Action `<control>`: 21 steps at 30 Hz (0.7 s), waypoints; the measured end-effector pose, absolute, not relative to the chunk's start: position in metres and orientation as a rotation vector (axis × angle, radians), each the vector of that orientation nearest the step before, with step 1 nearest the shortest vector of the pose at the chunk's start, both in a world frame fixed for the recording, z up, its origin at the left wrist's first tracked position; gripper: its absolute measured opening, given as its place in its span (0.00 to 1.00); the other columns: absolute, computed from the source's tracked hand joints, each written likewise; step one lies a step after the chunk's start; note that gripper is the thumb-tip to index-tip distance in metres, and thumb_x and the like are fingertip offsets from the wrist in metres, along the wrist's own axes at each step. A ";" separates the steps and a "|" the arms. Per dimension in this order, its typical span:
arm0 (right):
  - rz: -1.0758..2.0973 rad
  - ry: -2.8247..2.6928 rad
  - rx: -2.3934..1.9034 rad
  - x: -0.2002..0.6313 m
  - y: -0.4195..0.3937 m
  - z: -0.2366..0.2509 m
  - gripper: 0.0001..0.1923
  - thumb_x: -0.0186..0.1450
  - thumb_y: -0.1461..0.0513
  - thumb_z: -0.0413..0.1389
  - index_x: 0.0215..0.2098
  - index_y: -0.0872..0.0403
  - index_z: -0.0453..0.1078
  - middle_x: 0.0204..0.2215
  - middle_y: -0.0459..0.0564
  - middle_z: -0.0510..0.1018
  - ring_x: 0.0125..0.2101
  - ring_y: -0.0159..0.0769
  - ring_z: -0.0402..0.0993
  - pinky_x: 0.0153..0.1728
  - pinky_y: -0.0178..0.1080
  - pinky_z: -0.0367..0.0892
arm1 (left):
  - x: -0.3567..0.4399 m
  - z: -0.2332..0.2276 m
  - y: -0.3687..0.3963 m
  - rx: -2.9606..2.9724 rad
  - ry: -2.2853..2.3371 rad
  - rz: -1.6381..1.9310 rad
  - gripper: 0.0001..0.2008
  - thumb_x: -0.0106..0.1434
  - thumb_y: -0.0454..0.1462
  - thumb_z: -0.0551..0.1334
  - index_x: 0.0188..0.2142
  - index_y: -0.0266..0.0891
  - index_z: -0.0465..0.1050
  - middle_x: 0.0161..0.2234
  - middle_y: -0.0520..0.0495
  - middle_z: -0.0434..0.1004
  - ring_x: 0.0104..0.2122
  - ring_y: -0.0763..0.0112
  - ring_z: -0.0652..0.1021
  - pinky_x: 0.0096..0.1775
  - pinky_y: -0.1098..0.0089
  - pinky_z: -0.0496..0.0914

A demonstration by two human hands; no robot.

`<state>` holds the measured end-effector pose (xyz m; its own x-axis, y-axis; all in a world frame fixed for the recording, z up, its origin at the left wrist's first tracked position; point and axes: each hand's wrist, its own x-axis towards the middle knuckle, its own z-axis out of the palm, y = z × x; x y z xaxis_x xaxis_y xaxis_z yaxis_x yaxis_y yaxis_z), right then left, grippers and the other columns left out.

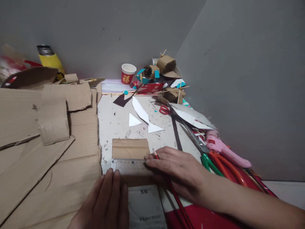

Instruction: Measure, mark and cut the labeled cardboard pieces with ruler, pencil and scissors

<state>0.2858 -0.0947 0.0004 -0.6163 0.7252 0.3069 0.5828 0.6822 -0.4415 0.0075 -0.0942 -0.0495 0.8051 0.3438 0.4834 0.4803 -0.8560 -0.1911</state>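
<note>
Head view: left hand [107, 203] presses ruler [127, 166] flat; right hand [178, 171] grips pencil [175, 197].

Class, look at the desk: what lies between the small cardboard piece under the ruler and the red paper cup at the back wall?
In the head view, between the cardboard piece and the red paper cup lie white paper triangles and a dark paper scrap on the scuffed tabletop.

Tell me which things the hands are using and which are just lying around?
In use:
left hand
right hand
clear ruler
red pencil
small cardboard piece

Lying about:
red-handled scissors
green-handled scissors
paper cup
white paper triangles
big cardboard sheets
</note>
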 end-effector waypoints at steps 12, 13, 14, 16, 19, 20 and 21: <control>0.353 -2.477 -1.025 0.287 -0.095 -0.001 0.19 0.67 0.72 0.51 0.56 0.60 0.65 0.46 0.60 0.78 0.45 0.43 0.71 0.44 0.45 0.72 | 0.013 -0.046 -0.094 -2.641 -0.624 -0.670 0.17 0.71 0.34 0.47 0.50 0.30 0.70 0.43 0.37 0.83 0.45 0.59 0.81 0.58 0.60 0.62; 0.346 -2.482 -1.022 0.287 -0.095 -0.001 0.20 0.66 0.73 0.51 0.56 0.60 0.65 0.46 0.60 0.78 0.45 0.43 0.71 0.44 0.46 0.72 | 0.013 -0.047 -0.094 -2.636 -0.625 -0.668 0.17 0.71 0.34 0.46 0.50 0.31 0.70 0.43 0.37 0.83 0.45 0.59 0.81 0.57 0.60 0.62; 0.342 -2.490 -1.025 0.287 -0.096 -0.001 0.20 0.66 0.73 0.51 0.56 0.59 0.65 0.46 0.60 0.78 0.45 0.43 0.71 0.44 0.46 0.72 | 0.013 -0.047 -0.094 -2.629 -0.630 -0.658 0.17 0.71 0.34 0.47 0.50 0.31 0.70 0.43 0.38 0.83 0.45 0.59 0.81 0.56 0.60 0.63; 0.336 -2.498 -1.039 0.287 -0.096 0.000 0.20 0.67 0.72 0.51 0.56 0.59 0.65 0.46 0.60 0.78 0.45 0.43 0.71 0.44 0.46 0.73 | 0.013 -0.046 -0.095 -2.627 -0.645 -0.626 0.15 0.69 0.32 0.50 0.50 0.31 0.69 0.43 0.38 0.83 0.46 0.59 0.81 0.54 0.61 0.65; 0.324 -2.492 -1.034 0.287 -0.096 -0.001 0.19 0.67 0.72 0.50 0.56 0.60 0.65 0.46 0.61 0.78 0.45 0.43 0.72 0.43 0.46 0.74 | 0.014 -0.045 -0.096 -2.651 -0.657 -0.622 0.15 0.66 0.31 0.52 0.51 0.32 0.69 0.43 0.39 0.83 0.46 0.59 0.81 0.54 0.61 0.66; 0.321 -2.491 -1.028 0.287 -0.096 -0.001 0.19 0.67 0.72 0.50 0.55 0.60 0.66 0.46 0.61 0.79 0.46 0.43 0.72 0.43 0.46 0.74 | 0.014 -0.044 -0.096 -2.661 -0.658 -0.624 0.16 0.66 0.31 0.52 0.51 0.32 0.69 0.43 0.39 0.83 0.46 0.59 0.81 0.55 0.61 0.65; 0.314 -2.491 -1.020 0.287 -0.096 -0.002 0.19 0.67 0.72 0.50 0.55 0.60 0.66 0.46 0.61 0.79 0.46 0.43 0.73 0.44 0.46 0.74 | 0.014 -0.044 -0.096 -2.667 -0.654 -0.617 0.16 0.66 0.32 0.52 0.52 0.32 0.69 0.43 0.38 0.83 0.47 0.59 0.81 0.55 0.61 0.65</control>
